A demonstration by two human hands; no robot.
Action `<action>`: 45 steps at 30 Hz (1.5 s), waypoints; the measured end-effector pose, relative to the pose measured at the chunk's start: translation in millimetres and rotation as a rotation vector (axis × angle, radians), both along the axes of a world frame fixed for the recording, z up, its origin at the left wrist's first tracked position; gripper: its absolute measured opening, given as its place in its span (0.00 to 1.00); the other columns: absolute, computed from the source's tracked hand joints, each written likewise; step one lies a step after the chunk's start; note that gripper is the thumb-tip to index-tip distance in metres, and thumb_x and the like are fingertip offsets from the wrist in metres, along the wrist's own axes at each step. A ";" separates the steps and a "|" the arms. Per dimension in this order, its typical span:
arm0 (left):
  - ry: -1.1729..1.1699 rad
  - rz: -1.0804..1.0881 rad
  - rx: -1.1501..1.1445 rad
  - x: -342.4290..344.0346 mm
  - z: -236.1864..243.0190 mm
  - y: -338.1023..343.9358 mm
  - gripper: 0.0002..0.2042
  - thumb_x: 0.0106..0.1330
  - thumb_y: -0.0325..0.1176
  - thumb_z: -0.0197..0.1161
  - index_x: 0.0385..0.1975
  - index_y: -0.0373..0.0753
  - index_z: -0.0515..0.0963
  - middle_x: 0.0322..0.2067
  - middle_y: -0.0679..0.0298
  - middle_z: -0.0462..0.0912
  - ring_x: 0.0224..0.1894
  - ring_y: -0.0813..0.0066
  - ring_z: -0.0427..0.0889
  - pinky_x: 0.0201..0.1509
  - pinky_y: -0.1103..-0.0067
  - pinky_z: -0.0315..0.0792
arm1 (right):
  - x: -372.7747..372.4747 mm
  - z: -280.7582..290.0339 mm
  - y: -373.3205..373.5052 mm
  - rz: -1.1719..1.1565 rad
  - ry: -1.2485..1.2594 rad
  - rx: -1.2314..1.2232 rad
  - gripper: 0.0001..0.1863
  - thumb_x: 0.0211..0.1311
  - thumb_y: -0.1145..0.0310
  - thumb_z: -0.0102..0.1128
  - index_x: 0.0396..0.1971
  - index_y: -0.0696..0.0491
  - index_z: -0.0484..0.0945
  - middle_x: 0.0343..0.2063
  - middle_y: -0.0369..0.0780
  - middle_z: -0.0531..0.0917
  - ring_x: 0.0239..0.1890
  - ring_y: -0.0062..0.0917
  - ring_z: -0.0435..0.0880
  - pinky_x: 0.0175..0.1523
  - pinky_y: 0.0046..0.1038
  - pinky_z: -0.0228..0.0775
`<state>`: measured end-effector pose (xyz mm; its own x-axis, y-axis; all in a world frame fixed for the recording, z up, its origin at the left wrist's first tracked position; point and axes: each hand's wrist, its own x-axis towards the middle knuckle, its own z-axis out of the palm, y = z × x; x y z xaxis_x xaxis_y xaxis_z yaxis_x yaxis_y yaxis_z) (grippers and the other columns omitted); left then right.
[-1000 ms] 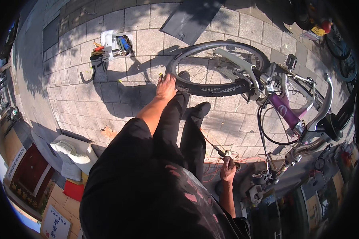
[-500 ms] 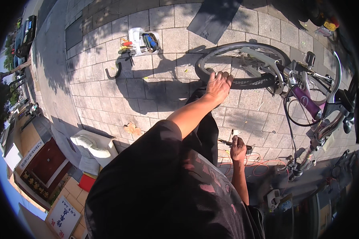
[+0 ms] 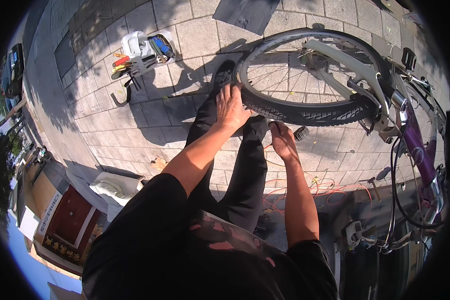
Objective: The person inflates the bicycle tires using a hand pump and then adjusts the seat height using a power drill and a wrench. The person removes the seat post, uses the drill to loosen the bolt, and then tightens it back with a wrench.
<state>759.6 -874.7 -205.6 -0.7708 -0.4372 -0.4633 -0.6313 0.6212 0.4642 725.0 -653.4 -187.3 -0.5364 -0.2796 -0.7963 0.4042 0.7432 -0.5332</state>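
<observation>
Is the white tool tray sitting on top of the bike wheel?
No, the white tool tray sits on the paving, left of the bike wheel.

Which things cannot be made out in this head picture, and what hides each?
In the head view:
Whatever the right hand holds: covered by the hand; the dark ridged piece beside it may belong.
Where the left hand meets the tyre: hidden under that hand.
Tools in the white tray: overlapping, too small to identify.
Right end of the bicycle: cut off by the picture's edge.
</observation>
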 end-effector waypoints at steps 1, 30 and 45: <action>0.055 -0.013 0.002 0.3 -2.6 -3.9 0.42 0.45 0.35 0.85 0.63 0.40 0.71 0.63 0.51 0.71 0.68 0.47 0.69 0.72 0.56 0.66 | 5.0 -31.6 -5.7 -0.023 0.162 -0.098 0.17 0.77 0.60 0.56 0.47 0.59 0.84 0.39 0.53 0.88 0.42 0.43 0.86 0.52 0.38 0.76; -0.065 -0.812 0.517 -87.5 -45.1 -102.4 0.63 0.41 0.44 0.88 0.81 0.46 0.54 0.74 0.47 0.67 0.77 0.46 0.65 0.82 0.57 0.56 | -17.4 -132.6 -92.1 -0.494 -0.184 -0.592 0.31 0.78 0.57 0.63 0.70 0.62 0.68 0.44 0.40 0.85 0.44 0.24 0.85 0.50 0.24 0.79; -0.010 -1.069 0.304 -92.3 -52.3 -103.2 0.58 0.48 0.57 0.81 0.77 0.35 0.58 0.71 0.47 0.72 0.75 0.52 0.69 0.87 0.52 0.42 | -38.3 -130.5 -89.0 0.010 0.528 -0.245 0.25 0.71 0.62 0.70 0.58 0.63 0.76 0.46 0.43 0.87 0.47 0.33 0.88 0.52 0.34 0.81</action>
